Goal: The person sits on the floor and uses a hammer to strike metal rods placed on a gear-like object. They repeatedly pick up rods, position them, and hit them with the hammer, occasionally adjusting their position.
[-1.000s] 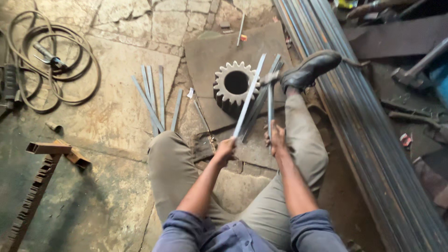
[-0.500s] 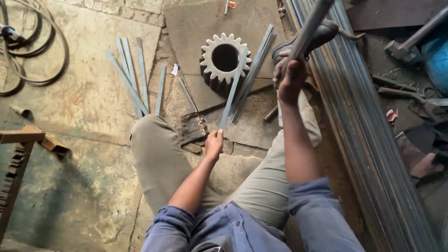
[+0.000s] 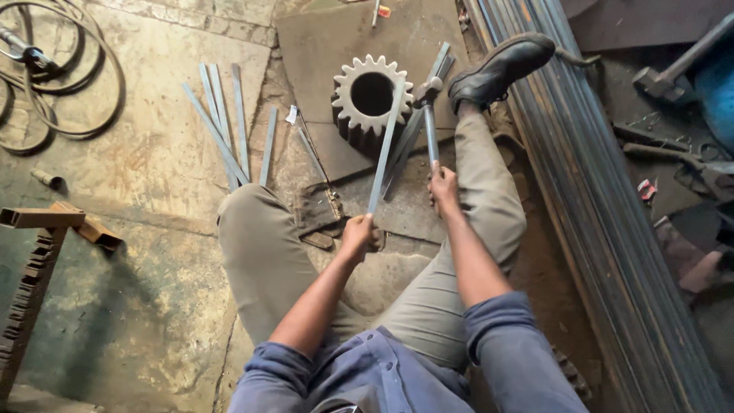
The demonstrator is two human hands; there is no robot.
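The left hand (image 3: 357,232) grips a flat metal strip (image 3: 384,149) leaning on the gear (image 3: 372,95); the right hand (image 3: 443,186) clenches a hammer (image 3: 430,122) touching the strip.

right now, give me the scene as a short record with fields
left hand: left hand grips the near end of a flat metal strip
right hand: right hand holds a hammer by its handle
hammer head: at the strip's far end, beside the gear
gear: toothed, on a steel plate
floor left: loose strips, coiled cable
right side: long steel bars
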